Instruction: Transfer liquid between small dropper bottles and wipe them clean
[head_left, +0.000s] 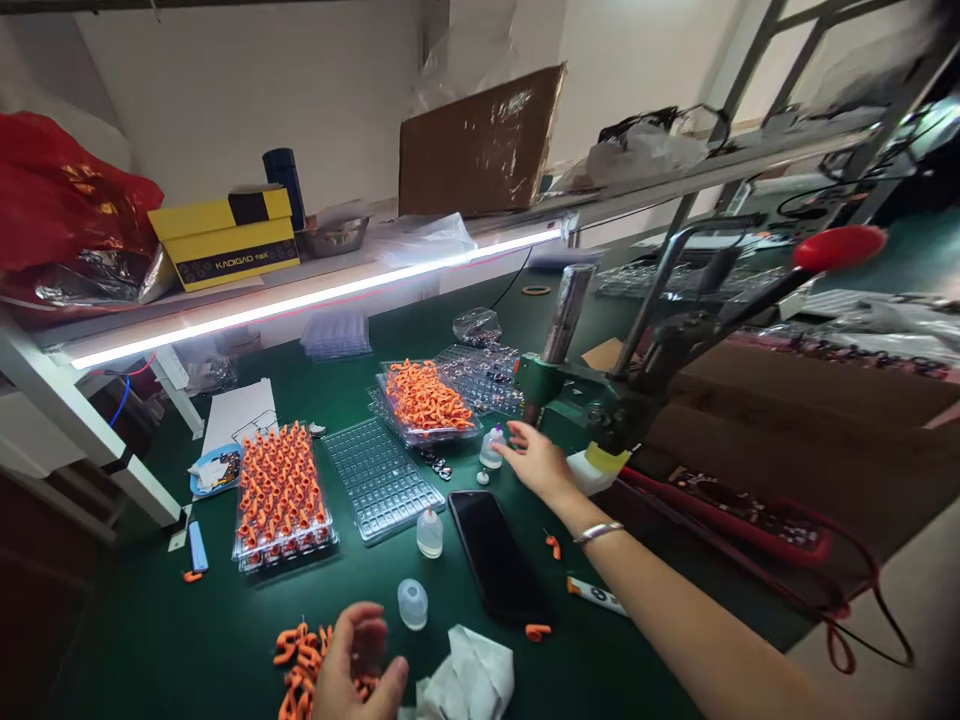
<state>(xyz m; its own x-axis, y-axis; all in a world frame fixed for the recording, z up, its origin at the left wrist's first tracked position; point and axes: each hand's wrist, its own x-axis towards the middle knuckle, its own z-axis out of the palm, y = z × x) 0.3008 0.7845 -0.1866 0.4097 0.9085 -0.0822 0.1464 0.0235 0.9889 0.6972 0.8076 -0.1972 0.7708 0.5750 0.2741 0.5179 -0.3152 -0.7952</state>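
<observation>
My right hand (538,462) reaches out to a small clear squeeze bottle (492,450) with a purple tip. Its fingers are apart, with the fingertips at the bottle's right side; I cannot tell whether they touch it. At the bottom, my left hand (357,665) is loosely curved, thumb and fingers apart, beside a pile of orange hook-shaped pieces (298,660). No object shows in its grasp. Another squeeze bottle (430,533) and an open translucent cup-like container (412,604) stand between the hands. A small white cap (483,478) lies before the purple-tipped bottle.
A black phone (499,555), crumpled tissue (472,680) and a tube (596,595) lie on the green table. Trays of orange pieces (283,495) (427,398) flank a clear moulded tray (382,480). A hand press (600,390) with a red-knobbed lever stands right.
</observation>
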